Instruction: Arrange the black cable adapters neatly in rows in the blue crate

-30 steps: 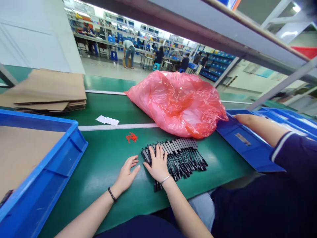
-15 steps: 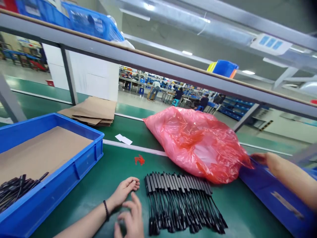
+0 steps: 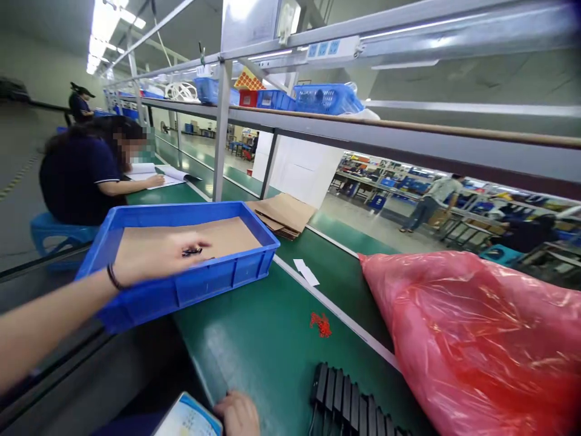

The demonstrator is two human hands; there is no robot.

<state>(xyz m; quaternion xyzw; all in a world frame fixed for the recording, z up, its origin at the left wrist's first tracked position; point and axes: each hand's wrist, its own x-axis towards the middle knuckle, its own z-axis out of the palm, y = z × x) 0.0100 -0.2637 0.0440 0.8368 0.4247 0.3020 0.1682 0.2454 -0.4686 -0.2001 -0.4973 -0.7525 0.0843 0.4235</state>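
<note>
The left hand [image 3: 158, 254] was blurred over the blue bin [image 3: 204, 287], dark pieces [image 3: 192, 251] at its fingers (held or merely behind them, I could not tell). Well apart from it, the right hand [image 3: 236, 415] was at the near edge of the desk [image 3: 245, 327], fingers bent, its grip unclear. Black corded blocks [image 3: 347, 396] lay in a row on the desk, partly out of view, near red bits [image 3: 321, 324] and a pink bag [image 3: 476, 339].
</note>
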